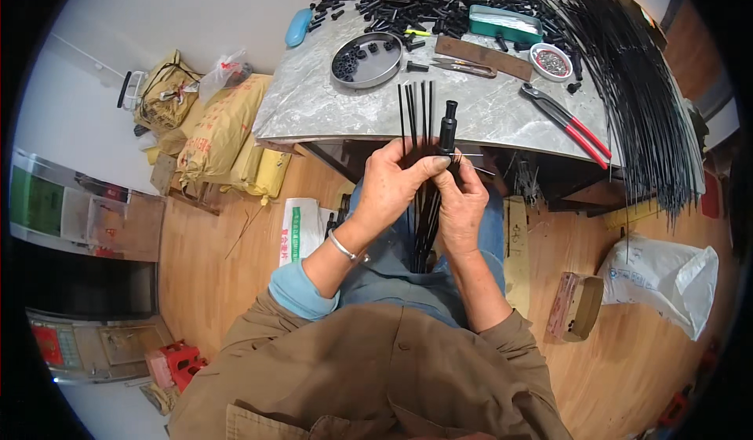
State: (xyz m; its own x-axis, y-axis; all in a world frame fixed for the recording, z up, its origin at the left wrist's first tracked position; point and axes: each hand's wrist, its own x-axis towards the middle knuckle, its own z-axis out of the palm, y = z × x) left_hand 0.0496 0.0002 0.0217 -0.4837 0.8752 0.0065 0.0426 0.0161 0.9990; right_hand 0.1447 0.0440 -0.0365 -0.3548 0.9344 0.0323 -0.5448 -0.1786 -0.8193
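My left hand (388,185) is closed around a bundle of thin black rods (426,114), whose upper ends stand above my fingers and whose lower part hangs down over my lap. A black stepped tube-like piece (449,126) stands upright between my two hands, with my left thumb pressed against its lower end. My right hand (463,209) is pinched at that same spot. Two thin, metal-coloured pins (472,155) stick out to the right beside its fingertips. Exactly what my right fingertips grip is partly hidden.
On the grey table (314,118) lie a round metal dish (384,70), red-handled pliers (566,125), thread snips (464,67), a green tin (506,23) and a small white bowl (551,62). Black rods (643,87) overhang the right edge. Sacks (223,130) stand left.
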